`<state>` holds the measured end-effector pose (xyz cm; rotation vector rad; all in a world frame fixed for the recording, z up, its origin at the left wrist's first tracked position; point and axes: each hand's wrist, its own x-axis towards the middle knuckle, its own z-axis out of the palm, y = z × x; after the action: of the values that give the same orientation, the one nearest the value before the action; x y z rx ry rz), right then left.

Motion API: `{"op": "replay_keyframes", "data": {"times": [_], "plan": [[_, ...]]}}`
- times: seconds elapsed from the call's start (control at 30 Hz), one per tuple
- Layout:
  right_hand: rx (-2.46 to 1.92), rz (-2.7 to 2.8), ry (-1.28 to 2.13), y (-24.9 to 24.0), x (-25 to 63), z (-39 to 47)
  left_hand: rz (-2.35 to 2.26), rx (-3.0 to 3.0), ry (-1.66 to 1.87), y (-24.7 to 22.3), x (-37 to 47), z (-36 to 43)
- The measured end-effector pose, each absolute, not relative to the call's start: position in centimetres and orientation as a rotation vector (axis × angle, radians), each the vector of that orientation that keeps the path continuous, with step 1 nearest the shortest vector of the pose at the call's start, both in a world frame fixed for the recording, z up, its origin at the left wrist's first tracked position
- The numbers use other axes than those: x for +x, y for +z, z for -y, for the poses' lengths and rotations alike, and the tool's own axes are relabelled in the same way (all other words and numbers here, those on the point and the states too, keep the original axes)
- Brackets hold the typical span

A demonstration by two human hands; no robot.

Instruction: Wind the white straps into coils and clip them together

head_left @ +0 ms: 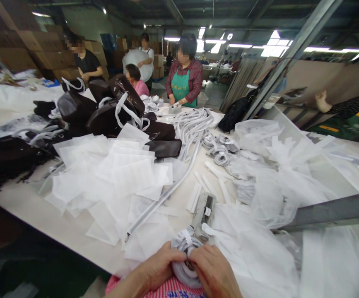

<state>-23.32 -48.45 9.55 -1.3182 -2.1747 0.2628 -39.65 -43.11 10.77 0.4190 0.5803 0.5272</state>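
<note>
A coiled grey-white strap (184,271) is held over my lap at the table's front edge, with white material around its upper part. My left hand (162,265) grips the coil from the left, its thumb across the top. On the right side, the fingers of my right hand (212,267) are bent into the middle of the coil. Just beyond the coil stands a small grey dispenser (203,209) with a white roll. A long grey-white strap (163,198) with a metal end lies to the left of it, beside a heap of thin white sheets (114,169).
Dark brown bags (98,103) are piled at the back left. More straps (198,120) and coiled straps (221,151) lie mid-table. Clear plastic bags (269,194) and a metal bar (334,209) are at right. A person in a green apron (181,85) stands across the table.
</note>
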Motion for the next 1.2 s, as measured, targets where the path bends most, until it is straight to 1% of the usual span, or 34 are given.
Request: {"op": "replay_keyframes", "data": {"times": [0.2,0.5,0.63,0.73,0.83,0.93,1.07,1.13,1.2], "plan": [[-1.18,2.206,0.168,11.0,-23.4,48.1,-0.724,0.456,0.528,10.6,-39.8,43.4],[-1.001,2.409,0.191,13.4,-22.9,45.8,-0.517,0.478,0.505,9.9,-39.8,43.2],[-0.923,2.538,0.249,14.9,-22.5,45.3,-0.502,0.405,0.456,9.8,-39.9,43.0],[-0.835,2.573,0.315,15.1,-22.2,44.9,-0.483,0.38,0.441,9.7,-40.0,42.8],[-0.881,2.455,0.373,14.3,-21.9,44.6,-0.46,0.331,0.491,9.5,-39.9,42.7],[-0.975,2.314,0.515,13.1,-21.7,44.8,-0.506,0.291,0.539,9.4,-39.8,42.7],[-1.132,2.112,0.628,11.3,-21.6,46.5,-0.55,0.343,0.557,10.0,-39.8,42.8],[-1.324,1.842,0.746,10.4,-21.7,47.6,-0.568,0.386,0.534,10.6,-39.8,42.7],[-1.5,1.414,1.002,9.8,-21.9,48.4,-0.583,0.427,0.494,11.1,-39.9,42.6]]}}
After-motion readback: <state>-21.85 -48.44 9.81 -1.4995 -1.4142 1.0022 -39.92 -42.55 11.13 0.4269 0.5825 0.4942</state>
